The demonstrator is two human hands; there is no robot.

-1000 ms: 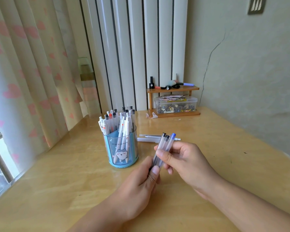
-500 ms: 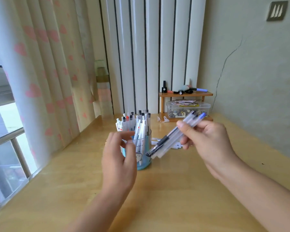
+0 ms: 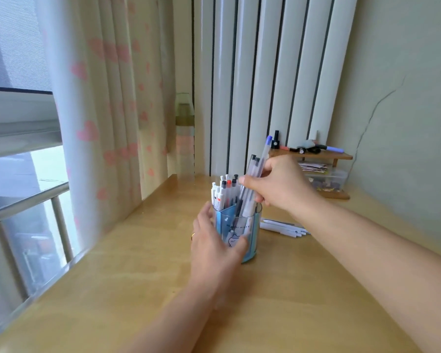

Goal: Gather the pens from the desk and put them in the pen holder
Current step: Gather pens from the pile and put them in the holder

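Observation:
A clear blue pen holder (image 3: 253, 225) stands on the wooden desk (image 3: 127, 296), with several white pens upright inside. My left hand (image 3: 214, 240) wraps around the holder's near side. My right hand (image 3: 278, 184) grips a bundle of clear pens (image 3: 255, 171), nearly upright, with their lower tips down inside the holder. One pen in the bundle has a blue cap at the top. More white pens (image 3: 285, 228) lie flat on the desk just right of the holder.
A small wooden shelf (image 3: 313, 155) with markers on top and a clear box (image 3: 326, 178) of small items underneath stands at the back right against the wall. A heart-patterned curtain (image 3: 99, 110) and a window line the left edge.
My right hand swung the pen bundle from slanted in the air to upright, tips into the holder. My left hand moved from open in front of the holder to gripping it.

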